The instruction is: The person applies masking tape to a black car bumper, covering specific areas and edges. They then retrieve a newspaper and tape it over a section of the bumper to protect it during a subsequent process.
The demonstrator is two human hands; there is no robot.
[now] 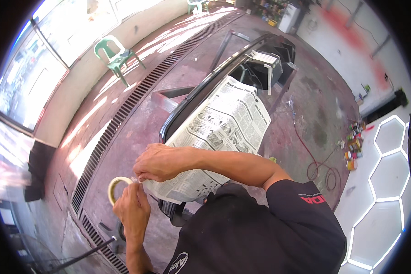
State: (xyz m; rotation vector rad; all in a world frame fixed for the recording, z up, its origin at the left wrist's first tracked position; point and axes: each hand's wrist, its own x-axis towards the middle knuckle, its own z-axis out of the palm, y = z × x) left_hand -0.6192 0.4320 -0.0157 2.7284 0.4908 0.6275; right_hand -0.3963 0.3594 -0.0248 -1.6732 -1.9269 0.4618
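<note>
My left hand (133, 209) is closed on a roll of pale yellow masking tape (112, 191), which sticks out beyond the fingers. My right hand (159, 162) reaches across my body and pinches close above the left one. A small pale bit of tape shows between the two hands, though fingers partly hide it. Beneath my right forearm, printed newspaper (228, 121) covers much of a long, dark, glossy panel that looks like a car bumper (187, 107). The lower part of the newspaper reaches near my right hand. The bumper's far end has dark openings and a loose paper flap.
A metal stand (169, 97) is under the bumper. Along the left runs a floor drain grate (137, 93), with a green chair (116, 57) beyond it. At right are a red hose (313, 166), several cans (351, 155) and lit hexagon panels (376, 182).
</note>
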